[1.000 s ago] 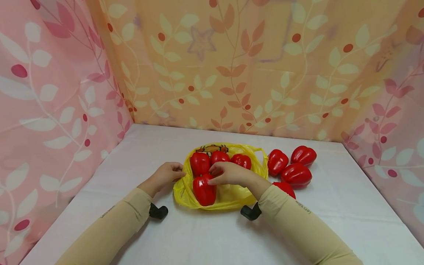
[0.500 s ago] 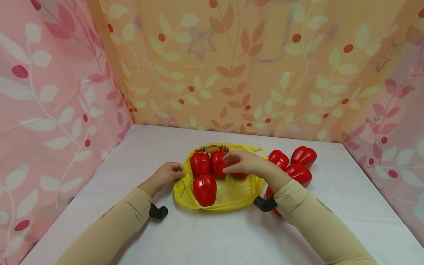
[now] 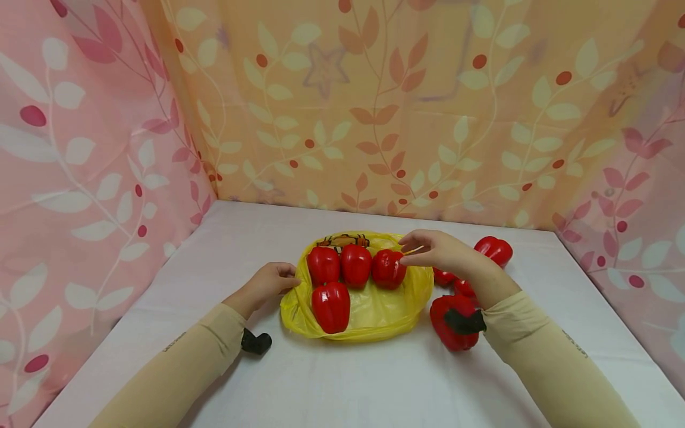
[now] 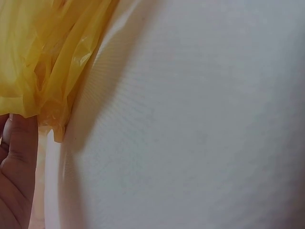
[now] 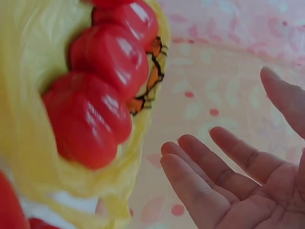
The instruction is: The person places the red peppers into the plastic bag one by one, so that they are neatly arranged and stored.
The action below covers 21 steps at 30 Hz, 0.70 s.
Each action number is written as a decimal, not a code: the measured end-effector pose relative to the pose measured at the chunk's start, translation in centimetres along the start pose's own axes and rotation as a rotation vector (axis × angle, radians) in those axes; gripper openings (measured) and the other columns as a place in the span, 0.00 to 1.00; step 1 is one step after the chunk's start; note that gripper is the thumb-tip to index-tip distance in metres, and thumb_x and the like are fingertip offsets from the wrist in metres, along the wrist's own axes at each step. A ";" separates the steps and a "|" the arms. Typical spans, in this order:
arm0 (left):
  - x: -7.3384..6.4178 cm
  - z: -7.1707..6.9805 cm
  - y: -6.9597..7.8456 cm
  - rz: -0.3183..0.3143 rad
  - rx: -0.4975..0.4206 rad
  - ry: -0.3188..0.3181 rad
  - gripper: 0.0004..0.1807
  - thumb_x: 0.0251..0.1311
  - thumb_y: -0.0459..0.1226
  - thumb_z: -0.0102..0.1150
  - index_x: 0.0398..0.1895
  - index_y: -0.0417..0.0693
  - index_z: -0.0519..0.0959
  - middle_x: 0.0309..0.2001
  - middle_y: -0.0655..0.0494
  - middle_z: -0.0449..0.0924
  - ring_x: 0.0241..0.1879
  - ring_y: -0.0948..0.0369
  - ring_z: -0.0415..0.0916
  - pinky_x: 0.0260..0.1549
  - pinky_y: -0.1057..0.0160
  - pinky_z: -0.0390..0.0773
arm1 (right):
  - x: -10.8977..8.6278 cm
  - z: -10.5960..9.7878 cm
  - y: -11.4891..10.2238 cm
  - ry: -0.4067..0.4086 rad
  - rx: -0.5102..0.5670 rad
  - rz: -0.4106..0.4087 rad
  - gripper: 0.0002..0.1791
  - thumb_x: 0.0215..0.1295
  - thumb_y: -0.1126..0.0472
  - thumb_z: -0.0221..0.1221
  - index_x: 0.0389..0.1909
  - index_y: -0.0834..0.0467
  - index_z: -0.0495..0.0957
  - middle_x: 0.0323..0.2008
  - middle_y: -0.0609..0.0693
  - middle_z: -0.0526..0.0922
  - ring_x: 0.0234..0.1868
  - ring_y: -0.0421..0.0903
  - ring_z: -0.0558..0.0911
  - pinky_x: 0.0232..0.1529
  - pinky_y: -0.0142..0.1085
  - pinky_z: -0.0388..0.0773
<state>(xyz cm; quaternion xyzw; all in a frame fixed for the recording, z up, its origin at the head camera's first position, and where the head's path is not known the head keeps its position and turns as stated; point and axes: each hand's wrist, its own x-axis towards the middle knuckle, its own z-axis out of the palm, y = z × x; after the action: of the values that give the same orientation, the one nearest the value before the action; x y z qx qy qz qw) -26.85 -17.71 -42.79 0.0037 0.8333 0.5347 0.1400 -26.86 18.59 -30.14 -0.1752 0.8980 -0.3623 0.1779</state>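
Note:
A yellow plastic bag (image 3: 382,312) lies with its mouth spread wide on the white table. Inside are several red bell peppers: one bell pepper (image 3: 330,308) at the front left and a row of three, the right one being a bell pepper (image 3: 388,270), at the back. At the bag's left rim, my left hand (image 3: 267,282) pinches the plastic; its thumb (image 4: 21,157) meets the yellow film in the left wrist view. My right hand (image 3: 441,251) hovers over the bag's right rim with nothing in it. Its fingers look spread and relaxed in the right wrist view.
To the right of the bag lie several more red peppers, with a near pepper (image 3: 452,336) and a far pepper (image 3: 495,249); the right arm partly covers the group. Patterned curtains (image 3: 374,119) enclose the table's back and sides.
My right hand has drawn away from the front-left pepper, moving right across the bag to its right rim. Its forearm now covers more of the outside peppers. The left hand stays in place.

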 end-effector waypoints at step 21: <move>-0.2 0.1 0.1 -0.019 0.015 0.008 0.07 0.57 0.35 0.58 0.38 0.43 0.79 0.31 0.52 0.75 0.31 0.59 0.70 0.31 0.67 0.74 | -4.7 -2.9 6.7 0.044 -0.002 0.152 0.35 0.50 0.43 0.63 0.56 0.58 0.69 0.51 0.56 0.74 0.53 0.55 0.71 0.43 0.48 0.76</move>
<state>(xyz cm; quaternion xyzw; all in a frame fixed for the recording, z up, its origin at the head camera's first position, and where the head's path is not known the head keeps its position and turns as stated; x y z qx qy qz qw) -26.70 -17.62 -42.68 -0.0054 0.8377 0.5272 0.1420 -25.25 26.94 -32.07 -0.0988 0.9127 -0.3506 0.1850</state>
